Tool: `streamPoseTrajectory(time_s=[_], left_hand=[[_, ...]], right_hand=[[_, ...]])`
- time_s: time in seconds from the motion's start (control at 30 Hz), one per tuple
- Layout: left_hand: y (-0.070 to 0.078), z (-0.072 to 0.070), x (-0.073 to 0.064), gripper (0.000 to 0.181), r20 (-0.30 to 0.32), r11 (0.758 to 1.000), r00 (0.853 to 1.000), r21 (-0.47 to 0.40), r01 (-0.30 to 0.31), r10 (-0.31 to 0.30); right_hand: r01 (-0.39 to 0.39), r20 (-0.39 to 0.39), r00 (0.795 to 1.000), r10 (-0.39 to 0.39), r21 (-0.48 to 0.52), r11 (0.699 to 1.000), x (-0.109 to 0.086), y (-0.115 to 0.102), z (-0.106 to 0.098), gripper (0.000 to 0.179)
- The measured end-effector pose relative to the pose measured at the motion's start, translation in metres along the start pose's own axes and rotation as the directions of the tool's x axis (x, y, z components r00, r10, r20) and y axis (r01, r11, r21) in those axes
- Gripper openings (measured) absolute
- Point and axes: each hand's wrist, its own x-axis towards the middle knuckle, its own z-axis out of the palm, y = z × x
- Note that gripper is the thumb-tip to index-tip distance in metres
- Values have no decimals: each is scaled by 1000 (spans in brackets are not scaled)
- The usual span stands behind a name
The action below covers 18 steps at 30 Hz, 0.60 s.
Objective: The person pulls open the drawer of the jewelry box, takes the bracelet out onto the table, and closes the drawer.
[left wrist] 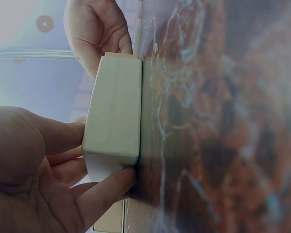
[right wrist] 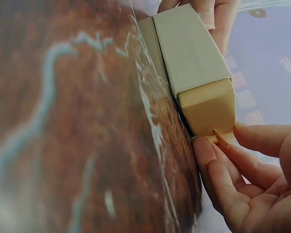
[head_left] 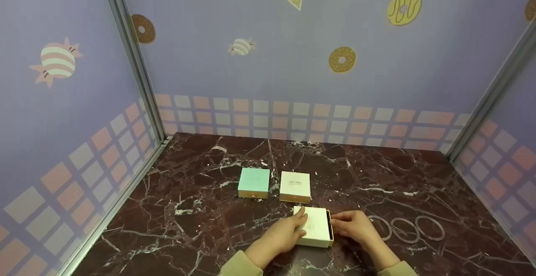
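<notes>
A cream sliding drawer box (head_left: 315, 229) lies on the table, its tan drawer (right wrist: 208, 107) jutting a little out of the sleeve at the right end. Thumb and fingers of my left hand (head_left: 284, 233) grip the sleeve from the left, as the left wrist view also shows. At the opposite end my right hand (head_left: 355, 227) pinches the drawer's front edge. A small ribbon tab (right wrist: 220, 139) shows there between the fingers. A dark gap is visible at the drawer's top in the head view; what lies inside is hidden.
Behind the hands stand a mint-green drawer box (head_left: 254, 179) and a second cream drawer box (head_left: 295, 184). Right of my right hand lie three thin rings (head_left: 405, 241), one partly behind the hand. Patterned panels (head_left: 259, 79) enclose the marbled dark red table (head_left: 201, 225).
</notes>
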Motion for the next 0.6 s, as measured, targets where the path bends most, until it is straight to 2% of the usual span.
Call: streamPoseTrajectory(time_s=[0.6], left_hand=[[-1, 1, 0, 53, -15, 1000, 1000, 22, -12, 12]], right_hand=[[-30, 15, 999, 30, 11, 999, 0, 0, 5, 34]])
